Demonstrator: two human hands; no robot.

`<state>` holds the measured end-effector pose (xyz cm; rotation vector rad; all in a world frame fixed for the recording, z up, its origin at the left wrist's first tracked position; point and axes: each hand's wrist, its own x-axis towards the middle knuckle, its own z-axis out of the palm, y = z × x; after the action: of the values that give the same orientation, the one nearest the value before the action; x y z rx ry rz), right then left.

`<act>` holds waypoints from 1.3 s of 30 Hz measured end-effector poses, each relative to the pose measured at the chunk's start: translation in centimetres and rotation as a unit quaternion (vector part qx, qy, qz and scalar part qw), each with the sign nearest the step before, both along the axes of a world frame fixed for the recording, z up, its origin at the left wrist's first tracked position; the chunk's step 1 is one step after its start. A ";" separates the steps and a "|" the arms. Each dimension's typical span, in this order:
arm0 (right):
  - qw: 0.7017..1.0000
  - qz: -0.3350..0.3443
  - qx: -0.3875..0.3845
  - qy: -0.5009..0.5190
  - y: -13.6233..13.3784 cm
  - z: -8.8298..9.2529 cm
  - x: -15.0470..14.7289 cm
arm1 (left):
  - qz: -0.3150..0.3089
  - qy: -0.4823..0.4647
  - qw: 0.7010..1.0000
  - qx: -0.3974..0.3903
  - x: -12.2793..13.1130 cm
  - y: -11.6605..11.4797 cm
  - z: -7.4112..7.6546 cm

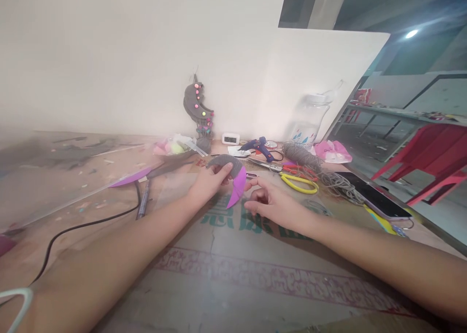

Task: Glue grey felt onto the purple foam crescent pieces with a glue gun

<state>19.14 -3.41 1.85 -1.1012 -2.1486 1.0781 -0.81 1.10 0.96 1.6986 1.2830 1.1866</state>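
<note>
My left hand (211, 183) is closed on a crescent shape (239, 183), thumb on top. Grey yarn wraps the crescent's upper part, while its lower tip shows bare purple. Just to the right is my right hand (272, 201), its index finger stretched toward the crescent and the other fingers loosely curled. A gap shows between its thumb and index finger, and I see nothing in them. Loose grey yarn (343, 187) trails from a yarn bundle (299, 154) beyond my right hand.
Behind my hands lie yellow-handled scissors (299, 183), a blue glue gun (260, 148) and a small white clock (230, 139). A finished grey crescent (197, 104) with pompoms leans against the wall. A plastic bottle (310, 119) and phone (374, 194) are rightward; a black cable (87, 222) runs left.
</note>
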 end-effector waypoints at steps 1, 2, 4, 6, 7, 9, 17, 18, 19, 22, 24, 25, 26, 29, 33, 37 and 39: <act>0.999 -0.009 0.038 -0.010 0.1 -0.2 0.0 | 0.005 0.015 1.000 0.001 0.0 -0.1 0.1; 0.995 -0.019 0.092 -0.024 0.3 -0.3 0.1 | 0.007 0.030 1.000 0.003 0.1 -0.2 0.1; 0.976 -0.033 0.207 -0.059 0.9 -0.4 0.4 | 0.005 0.055 0.998 0.007 0.2 -0.3 0.2; 0.951 -0.041 0.296 -0.078 1.6 -0.4 0.8 | -0.003 0.067 0.998 0.009 0.3 -0.4 0.2; 0.940 -0.043 0.329 -0.080 2.0 -0.4 1.1 | -0.006 0.072 0.997 0.009 0.4 -0.5 0.2; 0.921 -0.043 0.379 -0.077 2.6 -0.4 1.5 | -0.009 0.084 0.996 0.004 0.5 -0.7 0.3; 0.910 -0.068 0.399 -0.091 3.0 -0.5 1.9 | -0.019 0.110 0.994 -0.007 0.4 -0.9 0.3; 0.910 -0.069 0.399 -0.091 2.9 -0.5 1.9 | -0.018 0.113 0.993 -0.007 0.4 -0.8 0.2; 0.910 -0.067 0.398 -0.092 2.8 -0.4 1.8 | -0.016 0.115 0.993 -0.007 0.3 -0.7 0.2; 0.912 -0.050 0.396 -0.095 2.6 -0.4 1.8 | -0.006 0.107 0.994 -0.004 0.3 -0.5 0.0; 0.914 -0.046 0.392 -0.089 2.7 -0.4 1.8 | 0.000 0.094 0.996 -0.006 0.3 -0.3 0.0; 0.916 -0.050 0.388 -0.084 2.8 -0.5 1.8 | 0.000 0.088 0.996 -0.009 0.3 -0.3 0.0; 0.919 -0.056 0.382 -0.079 2.9 -0.5 1.8 | -0.001 0.084 0.996 -0.013 0.3 -0.2 -0.1; 0.931 -0.072 0.352 -0.065 3.3 -0.7 1.9 | -0.003 0.082 0.996 -0.026 0.2 -0.2 0.0; 0.948 -0.093 0.297 -0.062 3.6 -0.9 1.8 | -0.001 0.085 0.995 -0.046 0.3 -0.4 0.4; 0.959 -0.123 0.245 -0.069 3.7 -0.8 1.7 | 0.002 0.105 0.993 -0.050 0.5 -0.7 0.5; 0.962 -0.132 0.230 -0.066 3.7 -0.8 1.6 | 0.003 0.117 0.992 -0.045 0.5 -0.8 0.5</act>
<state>20.76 0.29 1.06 -1.2080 -2.1231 0.3660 -0.28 0.33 1.51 1.8075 1.4580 0.9377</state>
